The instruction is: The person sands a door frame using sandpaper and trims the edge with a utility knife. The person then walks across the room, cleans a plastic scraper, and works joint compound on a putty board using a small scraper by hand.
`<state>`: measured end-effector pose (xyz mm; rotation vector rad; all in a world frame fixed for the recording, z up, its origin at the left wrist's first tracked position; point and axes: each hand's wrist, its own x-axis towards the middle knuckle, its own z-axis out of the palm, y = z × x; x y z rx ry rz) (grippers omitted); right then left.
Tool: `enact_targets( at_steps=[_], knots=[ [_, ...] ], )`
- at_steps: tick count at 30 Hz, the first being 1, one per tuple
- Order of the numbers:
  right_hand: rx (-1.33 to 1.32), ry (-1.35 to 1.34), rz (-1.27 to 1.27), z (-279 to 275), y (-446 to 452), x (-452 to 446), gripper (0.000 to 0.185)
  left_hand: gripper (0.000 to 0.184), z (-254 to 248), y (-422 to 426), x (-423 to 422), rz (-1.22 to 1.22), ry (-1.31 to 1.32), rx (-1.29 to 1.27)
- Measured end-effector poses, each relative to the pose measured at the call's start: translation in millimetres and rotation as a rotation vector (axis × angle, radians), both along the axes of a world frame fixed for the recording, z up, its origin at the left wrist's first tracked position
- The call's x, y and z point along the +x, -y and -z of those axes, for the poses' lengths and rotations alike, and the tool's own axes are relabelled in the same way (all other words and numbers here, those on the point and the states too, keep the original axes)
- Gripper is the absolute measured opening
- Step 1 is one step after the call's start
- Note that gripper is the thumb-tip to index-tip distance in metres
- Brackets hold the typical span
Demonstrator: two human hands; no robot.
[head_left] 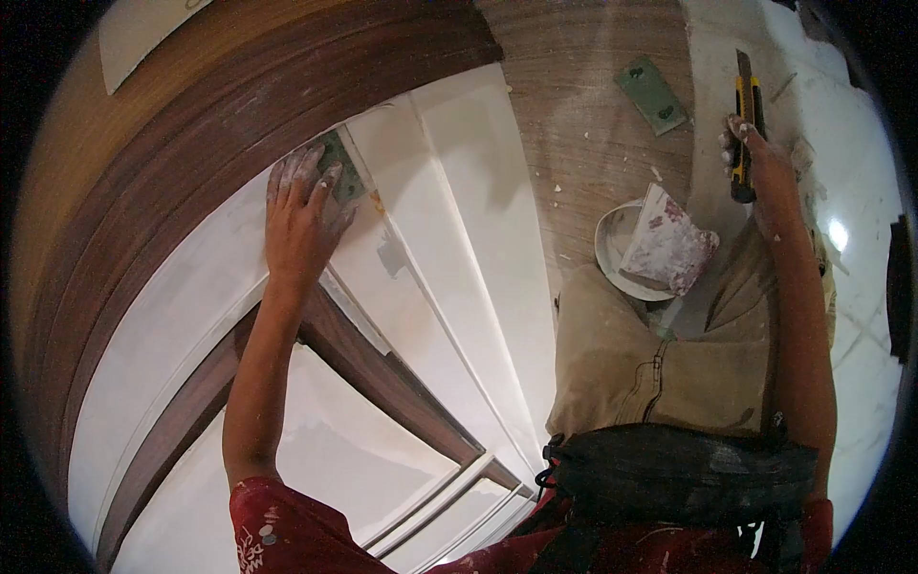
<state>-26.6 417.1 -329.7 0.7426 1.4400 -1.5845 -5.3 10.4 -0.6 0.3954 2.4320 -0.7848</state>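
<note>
My left hand (304, 210) lies with its fingers spread at the upper end of a white panel, its fingertips near the dark wood trim. Beside and partly under its thumb is a green piece (346, 172) with dark marks. On the right, my right hand (755, 158) is closed around a black and yellow utility knife (742, 180), its blade pointing up and away from me. Both hands have white powder on them. A round white container (615, 247) sits near my knee, with a white-smeared, reddish block or cloth (671, 241) on it.
Another green piece (652, 95) lies on the brown wood-grain surface (593, 143), among small white crumbs. Dark wood trim (239, 105) curves above the white panels. A dark bag (679, 474) is at my waist. Glossy marble-like flooring (865, 287) shows at right.
</note>
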Motion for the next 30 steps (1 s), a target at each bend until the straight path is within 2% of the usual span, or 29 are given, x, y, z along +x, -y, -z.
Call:
enact_targets(
  at_steps=[8,11,14,17,20,23,30],
  knots=[
    [-0.029,-0.043,0.067,-2.1,2.3,0.7,0.040,0.066,1.0,6.3,1.4,0.030,-0.031,0.044],
    [0.064,0.037,-0.051,-10.4,0.8,-4.8,0.039,0.065,-0.6,6.4,1.1,0.039,-0.022,0.031],
    [0.058,0.056,-0.025,-4.7,1.3,-2.2,0.039,0.064,-2.9,7.1,0.9,0.023,0.000,0.014],
    [0.000,0.000,0.037,5.7,1.7,1.8,0.035,0.054,-2.9,2.2,-0.4,0.017,-0.005,0.000],
    [0.003,0.014,0.023,8.3,0.7,2.5,0.035,0.053,-2.4,2.9,-1.4,0.027,0.014,0.012],
    [-0.006,-0.028,0.078,-5.6,4.7,-0.6,0.036,0.065,-2.9,8.0,1.1,-0.001,0.054,-0.014],
    [0.125,0.004,-0.032,16.2,0.2,3.7,0.044,0.068,-2.5,9.2,-0.8,0.021,0.075,0.000]
  ],
)
